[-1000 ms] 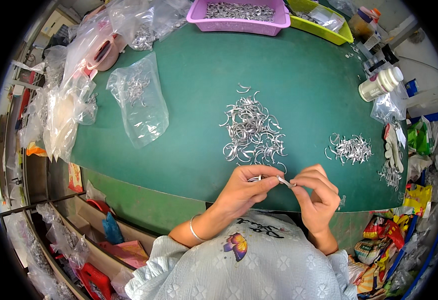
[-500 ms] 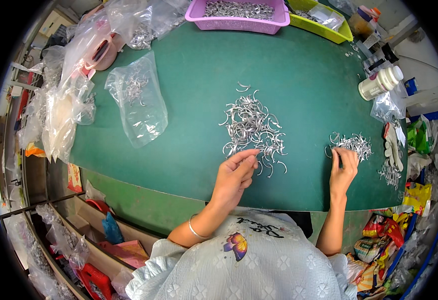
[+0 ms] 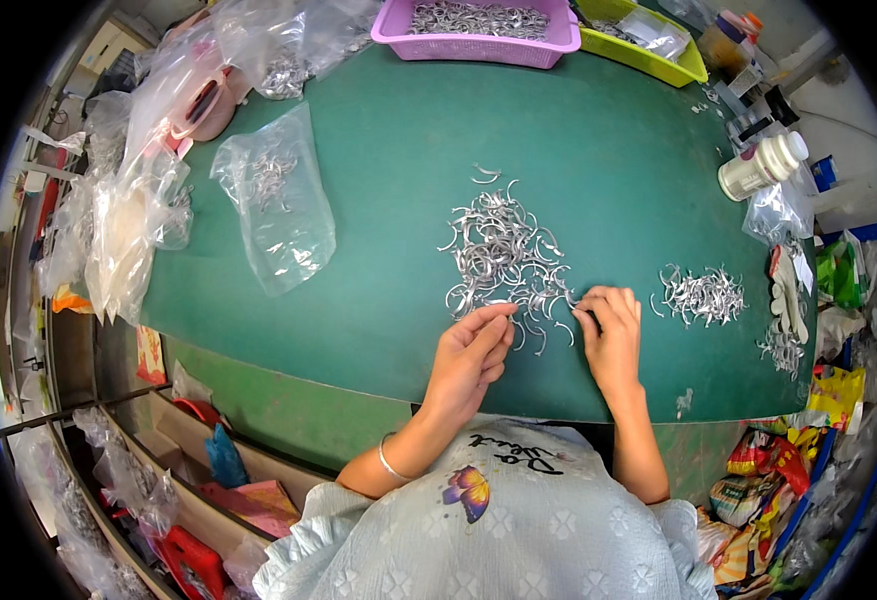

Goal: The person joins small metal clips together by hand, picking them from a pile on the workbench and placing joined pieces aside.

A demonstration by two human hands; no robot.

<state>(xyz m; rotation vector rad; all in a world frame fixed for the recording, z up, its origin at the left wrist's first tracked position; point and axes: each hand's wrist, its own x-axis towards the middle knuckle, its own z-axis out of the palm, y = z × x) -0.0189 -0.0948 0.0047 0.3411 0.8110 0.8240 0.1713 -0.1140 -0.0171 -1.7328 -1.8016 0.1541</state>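
Note:
A loose pile of small, curved silver metal pieces (image 3: 498, 245) lies on the green table in front of me. At the pile's near edge, my left hand (image 3: 473, 360) is closed, thumb and forefinger pressed together; whatever sits in that pinch is too small to make out. My right hand (image 3: 613, 335) reaches the pile's right edge, its thumb and fingertips pinched at a curved metal piece (image 3: 569, 298). Farther right lies a smaller heap of similar metal pieces (image 3: 708, 296), with neither hand touching it.
A clear plastic bag (image 3: 283, 225) holding some pieces lies left. At the back stand a purple basket (image 3: 478, 47) full of metal pieces and a yellow-green basket (image 3: 648, 58). A white bottle (image 3: 758, 168) and a glove (image 3: 786, 295) lie along the right edge.
My right hand has left the smaller heap and moved left to the edge of the main pile. The left hand has stayed almost still, pinched at the near edge.

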